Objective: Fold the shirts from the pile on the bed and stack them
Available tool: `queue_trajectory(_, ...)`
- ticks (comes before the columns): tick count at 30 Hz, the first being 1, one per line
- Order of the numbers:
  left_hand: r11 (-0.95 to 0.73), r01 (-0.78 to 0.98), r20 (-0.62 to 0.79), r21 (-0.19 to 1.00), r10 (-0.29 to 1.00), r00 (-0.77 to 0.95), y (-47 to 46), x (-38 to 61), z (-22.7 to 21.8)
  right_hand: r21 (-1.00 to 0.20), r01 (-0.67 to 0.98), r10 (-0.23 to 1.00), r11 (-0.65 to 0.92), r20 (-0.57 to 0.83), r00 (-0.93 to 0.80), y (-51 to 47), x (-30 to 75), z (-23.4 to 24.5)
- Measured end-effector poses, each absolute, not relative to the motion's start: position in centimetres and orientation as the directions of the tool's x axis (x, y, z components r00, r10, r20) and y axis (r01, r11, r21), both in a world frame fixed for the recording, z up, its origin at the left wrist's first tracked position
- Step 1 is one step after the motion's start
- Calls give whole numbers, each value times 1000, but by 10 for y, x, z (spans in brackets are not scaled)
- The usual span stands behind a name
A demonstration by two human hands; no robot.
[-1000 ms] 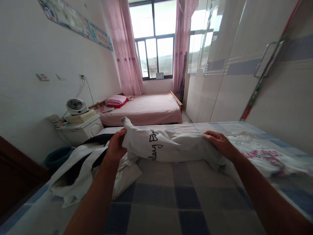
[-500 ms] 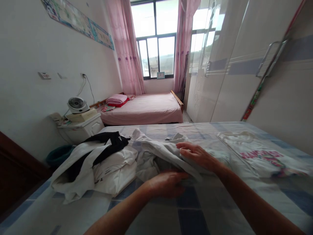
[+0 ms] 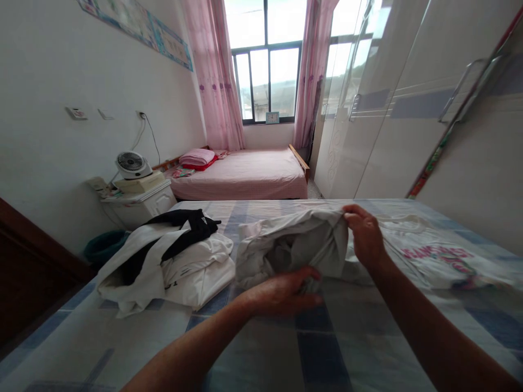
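A crumpled light grey garment [image 3: 281, 228] lies in front of me on the checked bed sheet, its opening gaping toward me; its exact kind is hidden by the folds. My right hand [image 3: 365, 234] pinches the upper edge of that opening and holds it raised. At the lower edge, my left hand [image 3: 286, 294] has its thumb and fingers around a bit of the cloth, slightly blurred. To the left lie a black and white garment [image 3: 180, 237] and a folded white garment [image 3: 200, 272]. A white T-shirt [image 3: 437, 253] with pink lettering is spread flat on the right.
Blue and white checked sheet [image 3: 318, 354] covers the bed under the clothes. Beyond it stands a pink bed [image 3: 253, 174] below the window. A small fan [image 3: 133, 163] sits on the bedside cabinet [image 3: 155, 198] at left. Wardrobe doors [image 3: 392, 136] line the right side.
My right hand has moved right and up, lifting the grey garment's edge so its opening gapes. My left hand stays low near the cloth. The view has shifted slightly.
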State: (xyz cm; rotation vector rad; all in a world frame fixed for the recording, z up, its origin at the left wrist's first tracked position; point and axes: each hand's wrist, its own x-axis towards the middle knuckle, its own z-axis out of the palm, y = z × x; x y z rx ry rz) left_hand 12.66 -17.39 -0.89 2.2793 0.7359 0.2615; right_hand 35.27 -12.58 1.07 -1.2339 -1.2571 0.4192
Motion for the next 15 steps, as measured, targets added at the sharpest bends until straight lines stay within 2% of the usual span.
queue_trajectory(2,-492,399,-45,774,585,809,-170,124,1,-891,157,793,426,451,410,-124,371,25)
queue_trajectory(3,-467,374,-52,801,569,821,-167,122,5,-893,113,791,436,440,425,-123,377,30)
queue_trajectory(5,-451,356,-39,818,574,818,-159,118,9,-904,157,815,398,427,392,-123,381,31)
queue_trajectory(7,-479,476,5,737,709,705,-149,115,6,-881,322,866,345,432,251,-125,374,22)
queue_trajectory(9,-479,694,129,538,860,494,-137,111,-1,-756,536,896,376,445,-1,-129,357,8)
queue_trajectory(11,-444,832,259,334,891,372,-126,106,-10,-535,701,864,472,441,-245,-132,338,-9)
queue_trajectory(13,-455,852,286,260,879,382,-117,101,-21,-342,790,837,509,410,-363,-134,323,-24)
queue_trajectory(15,-471,833,243,289,878,412,-111,96,-31,-304,844,869,443,378,-320,-133,317,-33)
